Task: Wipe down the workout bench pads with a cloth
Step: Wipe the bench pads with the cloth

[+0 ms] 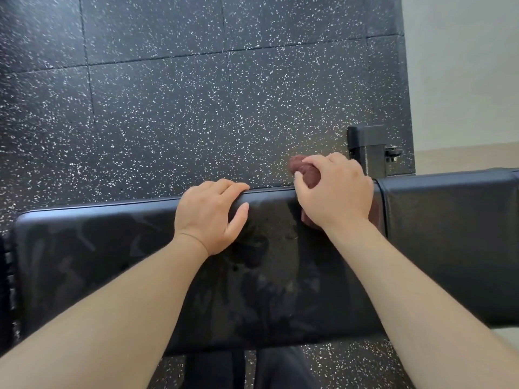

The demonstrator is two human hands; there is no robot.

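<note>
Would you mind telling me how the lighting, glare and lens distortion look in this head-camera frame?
In the head view, soft even light; the long bench pad shows streaky sheen and faint reflections, likely moisture; wide-angle stretch enlarges both forearms at the bottom corners and bows the floor tile seams; the right hand gripping the maroon cloth and the left hand on the pad's far edge are sharp, with slight softness overall.

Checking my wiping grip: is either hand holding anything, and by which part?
The right hand grips the bunched maroon cloth around its middle. The left hand holds nothing, resting on the bench pad edge.
</note>
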